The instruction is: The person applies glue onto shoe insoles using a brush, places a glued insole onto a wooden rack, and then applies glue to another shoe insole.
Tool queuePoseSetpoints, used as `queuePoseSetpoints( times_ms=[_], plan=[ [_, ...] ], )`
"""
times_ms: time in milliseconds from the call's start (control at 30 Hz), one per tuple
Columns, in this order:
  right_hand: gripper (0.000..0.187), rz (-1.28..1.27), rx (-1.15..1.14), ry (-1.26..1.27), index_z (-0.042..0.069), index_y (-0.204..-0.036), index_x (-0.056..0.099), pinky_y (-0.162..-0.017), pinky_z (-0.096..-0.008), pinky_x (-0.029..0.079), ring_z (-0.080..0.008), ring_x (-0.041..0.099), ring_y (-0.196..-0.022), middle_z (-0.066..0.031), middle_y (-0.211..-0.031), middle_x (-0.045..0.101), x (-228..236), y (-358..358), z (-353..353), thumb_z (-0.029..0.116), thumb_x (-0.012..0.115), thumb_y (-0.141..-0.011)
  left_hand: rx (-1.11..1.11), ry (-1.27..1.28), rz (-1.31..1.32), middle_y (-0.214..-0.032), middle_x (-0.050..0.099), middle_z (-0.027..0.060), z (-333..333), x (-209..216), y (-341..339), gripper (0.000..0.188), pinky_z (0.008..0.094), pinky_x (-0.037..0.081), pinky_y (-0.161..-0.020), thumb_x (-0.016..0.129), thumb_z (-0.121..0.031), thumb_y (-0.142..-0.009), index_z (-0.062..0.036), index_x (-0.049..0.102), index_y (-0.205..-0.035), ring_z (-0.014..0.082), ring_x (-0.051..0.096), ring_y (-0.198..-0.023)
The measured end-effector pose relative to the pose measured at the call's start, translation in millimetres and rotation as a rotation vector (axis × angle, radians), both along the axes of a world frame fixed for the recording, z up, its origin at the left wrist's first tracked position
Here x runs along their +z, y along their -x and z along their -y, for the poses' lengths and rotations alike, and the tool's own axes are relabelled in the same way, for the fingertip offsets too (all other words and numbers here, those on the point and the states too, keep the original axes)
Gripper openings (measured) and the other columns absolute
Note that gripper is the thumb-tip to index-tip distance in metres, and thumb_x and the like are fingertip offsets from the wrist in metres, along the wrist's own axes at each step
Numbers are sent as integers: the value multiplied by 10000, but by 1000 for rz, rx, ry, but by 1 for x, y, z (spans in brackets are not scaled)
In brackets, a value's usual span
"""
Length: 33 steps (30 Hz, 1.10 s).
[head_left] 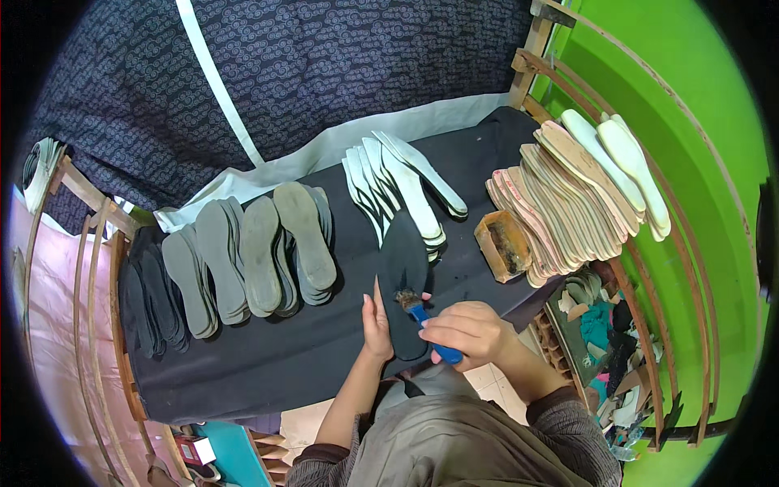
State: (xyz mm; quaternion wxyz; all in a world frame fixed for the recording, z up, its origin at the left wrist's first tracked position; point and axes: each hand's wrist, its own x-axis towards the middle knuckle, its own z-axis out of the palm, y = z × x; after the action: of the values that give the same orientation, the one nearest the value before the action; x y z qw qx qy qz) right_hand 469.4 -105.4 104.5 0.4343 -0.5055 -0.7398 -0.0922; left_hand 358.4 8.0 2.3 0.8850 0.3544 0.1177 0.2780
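Observation:
My left hand (376, 326) grips a black shoe insole (403, 252) by its left edge, with some fingers hidden beneath it. The insole lies lengthwise in front of me, its far end close to a fan of white insoles (410, 191). Closed around the blue handle of a brush (418, 313), my right hand (469, 331) is at the insole's right side. Dark-smeared bristles touch the insole's upper face near its middle. To the right sits a small brown open box (503, 246), stained dark inside.
Stacks of grey insoles (261, 256) and black pieces (154, 296) lie on the left of the black-covered table (268, 357). Many beige insoles (560, 203) are lined up at the right. Wooden rails flank both sides. Scraps (621, 349) fill the lower right.

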Motion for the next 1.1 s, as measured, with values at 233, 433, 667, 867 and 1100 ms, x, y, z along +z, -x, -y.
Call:
queuePoseSetpoints(
  times_ms=[233,433,667,867,1100],
  plan=[
    [250,37,-199,-151,4,-852,649,-570,-344,518,-261,638,-645,-109,-795,654,27,-37,-31,61,695,-613,-229,-15,182,-1157,518,220,-7,-7,7,670,388,526,-690,81,-599,-921,-207,41,-1463,300,616,-806],
    [244,194,188,17,23,-877,656,-607,-335,526,-232,630,-646,-109,-829,645,22,-8,-22,139,700,-667,23,205,-29,-1214,498,212,3,4,2,679,368,521,-750,83,-603,-919,-192,105,-1459,294,593,-948],
    [232,56,75,-57,36,-864,659,-624,-330,527,-257,639,-695,-102,-841,654,18,-21,-30,87,679,-638,-153,118,146,-1159,516,198,-4,-7,10,691,410,521,-711,82,-635,-902,-220,78,-1454,304,612,-807],
    [255,79,1,-94,28,-871,655,-579,-338,517,-270,638,-662,-109,-811,655,28,-25,-35,50,675,-618,-264,124,302,-1177,505,194,-8,-19,13,682,426,513,-723,82,-620,-909,-214,89,-1458,320,604,-786],
    [297,321,289,33,14,-877,646,-608,-325,524,-242,627,-680,-90,-840,650,22,1,-22,44,649,-582,-28,341,74,-1333,424,168,-1,-2,13,642,423,406,-970,83,-553,-940,-181,132,-1462,287,541,-1085]
  ],
)
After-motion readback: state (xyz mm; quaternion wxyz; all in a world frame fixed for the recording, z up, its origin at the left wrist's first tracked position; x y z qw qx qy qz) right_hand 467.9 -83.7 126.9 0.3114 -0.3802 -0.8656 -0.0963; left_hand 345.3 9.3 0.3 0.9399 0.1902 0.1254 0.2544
